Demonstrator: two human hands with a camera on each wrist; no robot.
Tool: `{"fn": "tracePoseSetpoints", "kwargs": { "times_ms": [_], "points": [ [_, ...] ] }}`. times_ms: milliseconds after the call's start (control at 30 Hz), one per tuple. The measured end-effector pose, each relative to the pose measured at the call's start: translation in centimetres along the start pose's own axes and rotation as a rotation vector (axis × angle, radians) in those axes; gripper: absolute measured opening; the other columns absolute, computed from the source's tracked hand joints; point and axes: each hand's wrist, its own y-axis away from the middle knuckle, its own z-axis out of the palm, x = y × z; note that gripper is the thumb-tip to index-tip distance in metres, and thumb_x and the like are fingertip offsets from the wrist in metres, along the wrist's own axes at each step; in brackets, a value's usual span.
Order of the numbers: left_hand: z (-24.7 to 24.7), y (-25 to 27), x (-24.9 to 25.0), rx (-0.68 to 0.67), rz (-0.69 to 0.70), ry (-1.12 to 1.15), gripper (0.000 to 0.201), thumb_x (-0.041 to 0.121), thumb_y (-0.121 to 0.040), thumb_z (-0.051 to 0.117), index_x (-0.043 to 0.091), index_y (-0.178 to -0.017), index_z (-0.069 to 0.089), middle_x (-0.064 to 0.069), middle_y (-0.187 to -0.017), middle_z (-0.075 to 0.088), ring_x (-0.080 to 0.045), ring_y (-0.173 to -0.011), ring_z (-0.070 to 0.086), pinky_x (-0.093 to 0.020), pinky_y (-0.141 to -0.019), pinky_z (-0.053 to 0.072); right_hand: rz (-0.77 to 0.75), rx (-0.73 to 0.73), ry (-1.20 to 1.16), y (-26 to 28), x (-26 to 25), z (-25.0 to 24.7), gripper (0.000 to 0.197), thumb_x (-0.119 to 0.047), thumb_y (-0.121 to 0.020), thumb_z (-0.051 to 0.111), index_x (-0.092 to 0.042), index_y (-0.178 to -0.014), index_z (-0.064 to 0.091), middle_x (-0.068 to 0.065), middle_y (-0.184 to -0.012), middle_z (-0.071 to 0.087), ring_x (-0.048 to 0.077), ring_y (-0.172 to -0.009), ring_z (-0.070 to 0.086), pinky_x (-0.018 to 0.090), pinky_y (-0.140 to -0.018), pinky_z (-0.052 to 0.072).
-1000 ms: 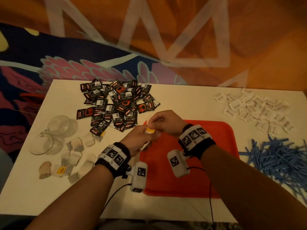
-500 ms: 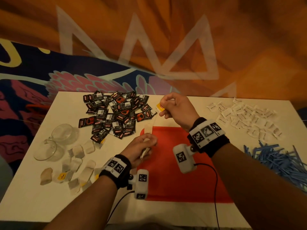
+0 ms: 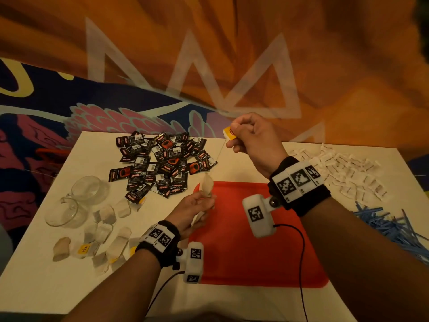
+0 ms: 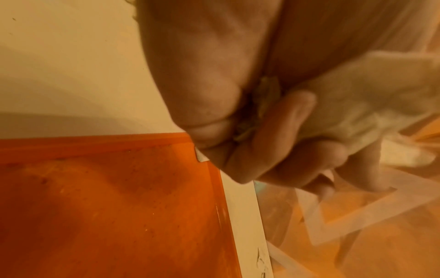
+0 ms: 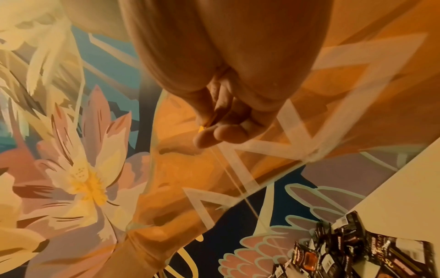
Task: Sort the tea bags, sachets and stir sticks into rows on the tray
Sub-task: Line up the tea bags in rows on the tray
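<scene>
My left hand (image 3: pixel 196 206) is curled round a tea bag (image 3: pixel 207 185), gripping it low over the near-left corner of the red tray (image 3: pixel 255 256); the top of the bag sticks up out of my fist. In the left wrist view my fingers (image 4: pixel 281 131) are folded tight over the crumpled paper of the bag (image 4: pixel 357 105), just above the tray's corner (image 4: pixel 207 169). My right hand (image 3: pixel 254 140) is raised above the far edge of the desk (image 3: pixel 41 282), pinching the yellow tag (image 3: pixel 229 133) between thumb and forefinger. The thin string (image 3: pixel 220 152) runs taut from the tag down to the bag, so the two hands are well apart. The right wrist view shows only a sliver of the tag (image 5: pixel 202 128) at my fingertips (image 5: pixel 207 137) and the string (image 5: pixel 228 173) slanting away below.

The tray itself holds nothing. On the desk to its left lie the loose tea bags (image 3: pixel 102 231), some with yellow tags, beside two glass cups (image 3: pixel 76 201). Beyond the tray's left corner sits a heap of black sachets (image 3: pixel 160 163). White sachets (image 3: pixel 343 170) are scattered at the far right, and a pile of blue stir sticks (image 3: pixel 390 226) lies nearer on the right.
</scene>
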Motion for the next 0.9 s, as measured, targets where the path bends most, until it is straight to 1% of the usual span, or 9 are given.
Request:
{"fn": "tracePoseSetpoints", "kwargs": {
  "times_ms": [100, 133, 200, 333, 400, 500, 633, 767, 900],
  "points": [
    [-0.1, -0.2, -0.2, 0.052, -0.011, -0.139, 0.015, 0.013, -0.087, 0.068, 0.010, -0.101, 0.066, -0.004, -0.086, 0.062, -0.011, -0.050, 0.047, -0.021, -0.037, 0.042, -0.009, -0.017, -0.002, 0.0, -0.5, 0.0, 0.014, -0.005, -0.098, 0.051, -0.013, -0.088, 0.052, 0.006, -0.075, 0.060, 0.010, -0.056, 0.063, 0.022, -0.052, 0.046],
    [-0.2, -0.3, -0.2, 0.099, -0.001, -0.214, 0.010, 0.010, -0.089, 0.068, 0.011, -0.099, 0.068, -0.004, -0.095, 0.064, -0.016, -0.060, 0.053, -0.030, -0.052, 0.056, -0.007, -0.022, 0.003, 0.0, -0.5, 0.0, 0.013, -0.005, -0.098, 0.051, -0.013, -0.088, 0.052, 0.006, -0.075, 0.060, 0.010, -0.056, 0.064, 0.023, -0.052, 0.045],
    [-0.5, -0.7, -0.1, 0.230, 0.053, -0.356, 0.013, 0.012, -0.088, 0.072, 0.014, -0.100, 0.069, -0.008, -0.117, 0.066, -0.025, -0.089, 0.062, -0.043, -0.089, 0.055, -0.005, -0.026, 0.016, 0.0, -0.6, 0.0, 0.013, -0.005, -0.098, 0.051, -0.014, -0.088, 0.052, 0.006, -0.075, 0.060, 0.010, -0.056, 0.065, 0.023, -0.052, 0.046],
    [0.4, -1.2, 2.1, 0.319, 0.224, -0.554, 0.043, 0.034, -0.080, 0.081, 0.035, -0.119, 0.061, 0.000, -0.118, 0.066, -0.015, -0.086, 0.063, -0.036, -0.072, 0.054, -0.003, -0.014, 0.039, -0.1, -0.4, 0.0, 0.012, -0.006, -0.098, 0.052, -0.013, -0.090, 0.053, 0.008, -0.077, 0.063, 0.012, -0.059, 0.067, 0.024, -0.054, 0.047],
    [1.4, -1.7, 3.4, 0.324, 0.294, -0.636, 0.068, 0.051, -0.069, 0.082, 0.047, -0.130, 0.052, 0.014, -0.126, 0.059, -0.018, -0.099, 0.066, -0.049, -0.088, 0.055, -0.004, -0.015, 0.042, -0.1, -0.4, -0.1, 0.013, -0.004, -0.098, 0.051, -0.014, -0.090, 0.053, 0.008, -0.078, 0.063, 0.013, -0.060, 0.068, 0.024, -0.054, 0.047],
    [3.2, -2.6, 4.5, 0.272, 0.372, -0.723, 0.084, 0.052, -0.070, 0.081, 0.052, -0.142, 0.039, 0.012, -0.147, 0.046, -0.031, -0.115, 0.062, -0.049, -0.098, 0.052, -0.007, -0.025, 0.027, 0.1, -0.5, -0.1, 0.013, -0.002, -0.098, 0.051, -0.013, -0.091, 0.053, 0.012, -0.083, 0.064, 0.014, -0.060, 0.068, 0.022, -0.053, 0.048],
    [4.9, -3.0, 5.0, 0.195, 0.407, -0.723, 0.039, 0.026, -0.088, 0.074, 0.025, -0.125, 0.064, -0.002, -0.117, 0.068, -0.015, -0.100, 0.067, -0.037, -0.093, 0.054, -0.013, -0.020, -0.004, 0.2, -0.6, -0.7, 0.012, -0.001, -0.097, 0.051, -0.012, -0.093, 0.054, 0.013, -0.084, 0.066, 0.014, -0.063, 0.068, 0.021, -0.055, 0.050],
    [5.0, -2.0, 4.6, 0.146, 0.404, -0.615, 0.012, 0.010, -0.095, 0.064, 0.018, -0.102, 0.068, -0.008, -0.077, 0.074, -0.030, -0.082, 0.072, -0.038, -0.080, 0.057, -0.023, 0.038, -0.076, 0.1, -0.5, -1.9, 0.013, 0.003, -0.093, 0.058, -0.010, -0.095, 0.056, 0.010, -0.079, 0.068, 0.018, -0.068, 0.070, 0.020, -0.058, 0.053],
    [5.0, -0.3, 4.7, 0.056, 0.367, -0.413, 0.014, 0.002, -0.096, 0.059, -0.001, -0.109, 0.061, -0.019, -0.084, 0.069, -0.017, -0.067, 0.069, -0.021, -0.061, 0.052, -0.028, 0.076, -0.078, -0.1, -0.1, -3.6, 0.017, 0.005, -0.088, 0.064, -0.010, -0.095, 0.060, 0.007, -0.077, 0.069, 0.016, -0.070, 0.071, 0.021, -0.064, 0.055]
  ]
}}
